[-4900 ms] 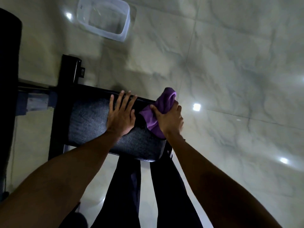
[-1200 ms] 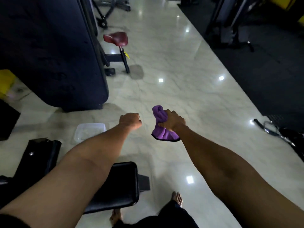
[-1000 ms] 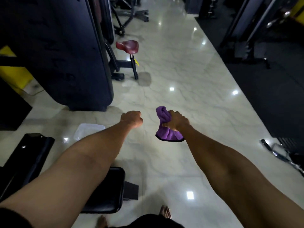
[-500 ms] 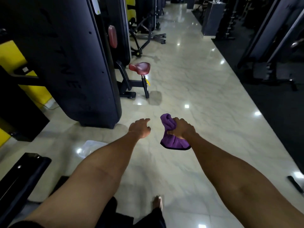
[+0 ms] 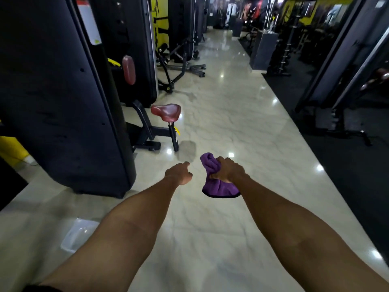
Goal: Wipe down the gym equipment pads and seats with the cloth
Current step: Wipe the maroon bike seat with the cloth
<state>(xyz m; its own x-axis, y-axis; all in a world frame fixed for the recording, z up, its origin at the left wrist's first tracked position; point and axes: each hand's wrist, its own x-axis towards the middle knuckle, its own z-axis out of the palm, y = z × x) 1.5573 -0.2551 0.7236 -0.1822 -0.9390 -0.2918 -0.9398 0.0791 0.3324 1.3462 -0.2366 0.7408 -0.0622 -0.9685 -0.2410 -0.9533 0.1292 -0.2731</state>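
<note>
Cloth (image 5: 217, 185), purple, dark-edged, bunched in right hand (image 5: 227, 170).

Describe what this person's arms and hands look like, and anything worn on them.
The left arm and right arm are bare, sleeveless to the elbows. The left hand and right hand wear no gloves; no watch or bands show. A dark edge at bottom left may be a sleeve.

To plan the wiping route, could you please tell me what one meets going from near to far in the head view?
Clear plastic tub → purple cloth gripped by the right hand → red saddle-shaped seat → red oblong upright pad.
</note>
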